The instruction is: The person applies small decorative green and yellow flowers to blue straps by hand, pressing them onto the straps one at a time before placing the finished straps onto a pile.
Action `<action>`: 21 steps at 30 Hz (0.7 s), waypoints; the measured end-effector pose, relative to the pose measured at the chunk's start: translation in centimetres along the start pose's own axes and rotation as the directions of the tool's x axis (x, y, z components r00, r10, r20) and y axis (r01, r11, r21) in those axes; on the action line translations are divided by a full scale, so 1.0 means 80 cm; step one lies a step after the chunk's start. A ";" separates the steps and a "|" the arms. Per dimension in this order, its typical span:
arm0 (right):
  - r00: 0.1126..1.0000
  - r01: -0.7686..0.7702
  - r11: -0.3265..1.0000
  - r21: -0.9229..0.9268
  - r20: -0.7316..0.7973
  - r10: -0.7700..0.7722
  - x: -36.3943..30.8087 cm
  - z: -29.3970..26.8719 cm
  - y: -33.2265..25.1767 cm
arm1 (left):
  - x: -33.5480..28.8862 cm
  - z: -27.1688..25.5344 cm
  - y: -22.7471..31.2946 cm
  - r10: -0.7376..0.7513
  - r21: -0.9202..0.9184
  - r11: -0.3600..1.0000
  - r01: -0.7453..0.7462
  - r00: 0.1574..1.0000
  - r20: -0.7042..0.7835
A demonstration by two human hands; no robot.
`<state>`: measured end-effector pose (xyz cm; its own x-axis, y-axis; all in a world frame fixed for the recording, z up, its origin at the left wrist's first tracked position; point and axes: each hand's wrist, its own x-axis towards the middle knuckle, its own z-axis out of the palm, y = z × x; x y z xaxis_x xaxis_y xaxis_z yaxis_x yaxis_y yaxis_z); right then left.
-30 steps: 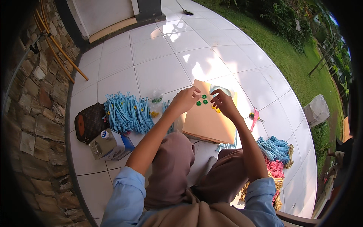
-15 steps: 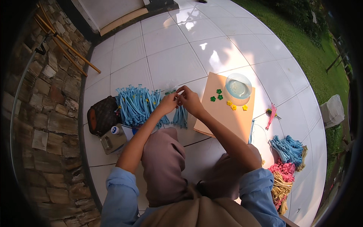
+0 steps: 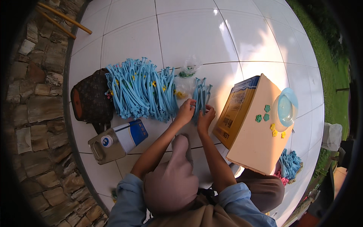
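Note:
My left hand [image 3: 185, 112] and my right hand [image 3: 206, 117] meet over a small bunch of light blue rubber loops [image 3: 201, 95] lying on the white tiled floor [image 3: 196, 41]. Both hands have their fingers closed on that bunch. To their left lies a big heap of the same blue loops [image 3: 138, 90] with small yellow bits in it. A cardboard box [image 3: 253, 128] stands to the right of my hands. Small green and yellow flower pieces [image 3: 266, 113] and a pale blue plastic lid [image 3: 285, 108] rest on the box top.
A metal tin with a blue and white label [image 3: 117, 140] lies left of my arms. A dark brown bag [image 3: 89, 100] sits by the stone wall [image 3: 34, 113]. Clear plastic bags [image 3: 187, 73] lie behind the loops. A basket of blue and pink pieces [image 3: 289, 166] is at right, grass beyond.
Both hands have moved left from the box top to the small bunch of blue loops and closed on it. The view has swung down and closer to the floor.

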<state>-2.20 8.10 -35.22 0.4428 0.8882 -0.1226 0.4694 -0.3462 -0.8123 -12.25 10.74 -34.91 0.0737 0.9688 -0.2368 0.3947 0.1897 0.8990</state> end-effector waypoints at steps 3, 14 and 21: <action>0.998 0.006 1.000 -0.006 0.068 -0.006 -0.004 0.011 0.012 | 0.001 0.027 -0.023 0.022 0.125 0.992 -0.001 0.986 -0.167; 1.000 0.009 0.978 0.206 -0.026 -0.003 -0.018 -0.034 -0.090 | -0.007 0.008 0.054 -0.069 -0.286 0.957 0.046 0.995 -0.072; 0.962 0.243 0.877 0.414 0.012 -0.273 -0.033 -0.135 -0.198 | -0.063 -0.054 0.149 0.192 -0.349 0.899 -0.266 0.954 -0.231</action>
<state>-2.58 7.98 -15.87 0.2888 0.9525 0.0965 0.2035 0.0375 -0.9784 -11.89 8.80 -21.39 -0.0657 0.9973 0.0319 0.0150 -0.0310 0.9994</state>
